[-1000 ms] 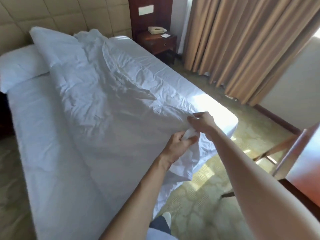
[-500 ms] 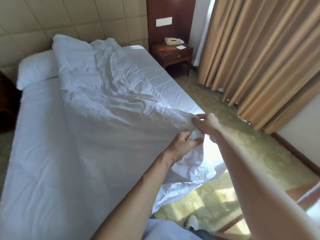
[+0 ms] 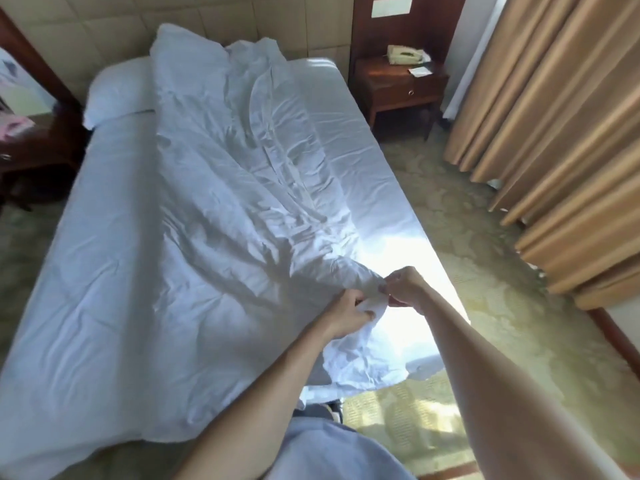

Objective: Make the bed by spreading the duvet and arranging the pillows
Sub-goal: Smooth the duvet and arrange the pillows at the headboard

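Duvet (image 3: pixel 194 237) lies crumpled along the bed (image 3: pixel 346 140), bunched toward the middle, its near right corner lifted at the foot; left hand (image 3: pixel 349 311) and right hand (image 3: pixel 403 287) both pinch that corner, nearly touching; one pillow (image 3: pixel 117 91) sits at the head, far left, partly under the duvet; nightstand (image 3: pixel 398 88) beside the curtain (image 3: pixel 554 133).

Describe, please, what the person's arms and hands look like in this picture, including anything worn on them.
Both arms are bare as far as the frame shows: no sleeves reach the forearms. The left hand and right hand wear no gloves, and no watch, bracelet or ring is visible. Light blue clothing shows at the bottom edge.
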`<state>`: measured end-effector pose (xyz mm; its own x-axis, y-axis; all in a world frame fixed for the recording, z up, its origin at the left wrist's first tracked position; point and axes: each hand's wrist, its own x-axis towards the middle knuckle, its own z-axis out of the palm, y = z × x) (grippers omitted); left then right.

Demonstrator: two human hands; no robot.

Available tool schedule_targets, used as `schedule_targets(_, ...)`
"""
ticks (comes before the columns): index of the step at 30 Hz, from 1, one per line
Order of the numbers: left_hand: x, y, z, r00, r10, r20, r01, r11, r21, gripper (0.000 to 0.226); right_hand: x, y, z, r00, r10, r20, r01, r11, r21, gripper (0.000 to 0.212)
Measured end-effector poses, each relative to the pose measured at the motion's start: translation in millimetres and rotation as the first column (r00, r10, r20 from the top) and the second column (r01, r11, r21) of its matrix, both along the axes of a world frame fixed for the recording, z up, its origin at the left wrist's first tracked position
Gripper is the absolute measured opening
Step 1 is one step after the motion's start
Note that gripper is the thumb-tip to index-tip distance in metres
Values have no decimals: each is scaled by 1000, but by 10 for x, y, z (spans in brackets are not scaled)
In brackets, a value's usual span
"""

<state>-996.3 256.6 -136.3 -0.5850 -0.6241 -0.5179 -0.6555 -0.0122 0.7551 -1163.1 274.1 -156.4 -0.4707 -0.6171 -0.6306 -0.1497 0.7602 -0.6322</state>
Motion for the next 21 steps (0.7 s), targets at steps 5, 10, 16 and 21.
schedule_targets(5,-197,-270,-301,994,-40,101,14,970,243,19,-187,-231,-161,967,251,29,-251,941,225,10)
schedule_targets(10,-549,-620,-422,985,135,102,-154,968,200,9,-687,-494,-213,953,301,-44,-287,937,199,16)
schedule_targets(16,-855,-983,-521,951,190,242,-205,978,39,12,-1210,-834,-236,911,407,-63,-393,905,162,15)
schedule_targets(21,-1298,-1132,-515,883,292,366,-266,956,-121,13,-1720,-1155,-236,796,580,-174,-565,815,131,6)
